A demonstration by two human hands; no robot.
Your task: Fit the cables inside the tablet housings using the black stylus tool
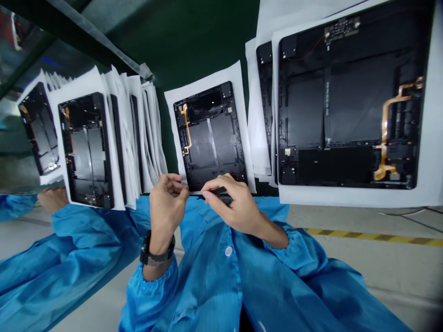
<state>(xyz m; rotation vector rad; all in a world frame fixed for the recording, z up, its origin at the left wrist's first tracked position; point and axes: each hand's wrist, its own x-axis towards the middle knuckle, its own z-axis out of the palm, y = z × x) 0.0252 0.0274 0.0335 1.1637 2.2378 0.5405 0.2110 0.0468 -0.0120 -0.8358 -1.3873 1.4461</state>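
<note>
An opened black tablet housing (pixel 211 133) with an orange flex cable lies on a white sheet on the green bench, right in front of me. Both hands meet at its near edge. My right hand (pixel 238 210) pinches a small, thin dark strip (pixel 221 191) between thumb and fingertips. My left hand (pixel 166 203), with a dark watch on the wrist, has its fingers curled and pinched at the strip's other, pale end. Both sleeves are blue.
A row of similar housings, separated by white sheets, leans at the left (pixel 86 147). A large housing on paper (pixel 346 101) lies at the right over others. Another person's hand (pixel 51 198) and blue sleeve show at the far left. The floor has a yellow-striped line (pixel 374 236).
</note>
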